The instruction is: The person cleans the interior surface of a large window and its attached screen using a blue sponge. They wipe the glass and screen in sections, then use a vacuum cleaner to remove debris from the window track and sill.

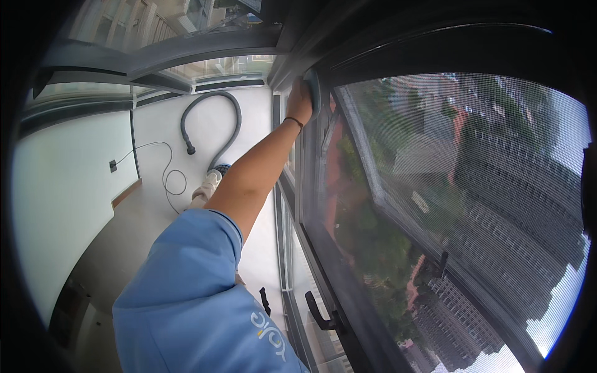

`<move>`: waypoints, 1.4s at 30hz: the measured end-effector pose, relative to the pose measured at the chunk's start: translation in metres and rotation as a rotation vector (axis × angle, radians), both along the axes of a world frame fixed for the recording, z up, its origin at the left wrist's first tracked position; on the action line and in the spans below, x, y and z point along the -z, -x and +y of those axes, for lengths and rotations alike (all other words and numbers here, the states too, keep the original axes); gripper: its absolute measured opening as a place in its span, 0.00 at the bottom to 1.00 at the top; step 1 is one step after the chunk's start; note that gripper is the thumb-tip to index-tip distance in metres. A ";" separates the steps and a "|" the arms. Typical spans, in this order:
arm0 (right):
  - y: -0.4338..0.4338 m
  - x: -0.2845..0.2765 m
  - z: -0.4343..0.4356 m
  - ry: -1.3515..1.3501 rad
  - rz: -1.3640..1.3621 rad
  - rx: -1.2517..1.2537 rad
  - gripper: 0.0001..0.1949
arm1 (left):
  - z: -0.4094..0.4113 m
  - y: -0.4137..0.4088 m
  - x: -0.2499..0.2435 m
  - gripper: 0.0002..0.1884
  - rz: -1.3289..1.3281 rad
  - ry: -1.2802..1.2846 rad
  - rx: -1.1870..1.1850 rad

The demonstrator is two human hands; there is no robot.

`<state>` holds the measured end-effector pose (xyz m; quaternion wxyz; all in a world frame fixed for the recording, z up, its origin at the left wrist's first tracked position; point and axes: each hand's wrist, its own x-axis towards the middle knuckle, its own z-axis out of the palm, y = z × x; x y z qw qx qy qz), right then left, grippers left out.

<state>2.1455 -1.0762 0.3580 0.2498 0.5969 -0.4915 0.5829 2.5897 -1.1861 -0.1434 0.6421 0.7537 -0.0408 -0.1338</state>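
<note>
My left hand (300, 100), with a dark band at its wrist, reaches up to the dark window frame (311, 186). Its fingers hold a flat grey-green pad or cloth (315, 95) against the frame's upper part. How the fingers wrap around it is partly hidden. To the right of the hand is a window panel with an insect screen (419, 154), and trees and buildings show far below through it. Lower on the frame sits a black window handle (319, 313). My right hand is out of view.
A grey corrugated hose (237, 121) curls on the pale floor by my shoe (213, 178). A thin cable (164, 161) runs across the floor to a wall socket (113, 165). Another dark handle (443, 264) is on the screened side. Glass panes (224, 67) close the far end.
</note>
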 end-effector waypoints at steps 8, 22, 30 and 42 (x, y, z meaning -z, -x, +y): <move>0.010 -0.014 0.017 0.009 0.021 0.067 0.34 | 0.021 0.044 -0.019 0.25 0.514 -0.073 0.243; 0.051 -0.035 0.054 0.062 -0.154 0.073 0.31 | 0.147 0.309 -0.097 0.29 1.024 0.012 0.342; 0.054 -0.040 0.063 0.019 -0.254 -0.042 0.33 | 0.190 0.318 -0.306 0.34 0.680 0.388 0.707; 0.057 -0.045 0.065 0.006 -0.267 -0.198 0.40 | 0.213 0.317 -0.508 0.37 0.008 0.476 0.827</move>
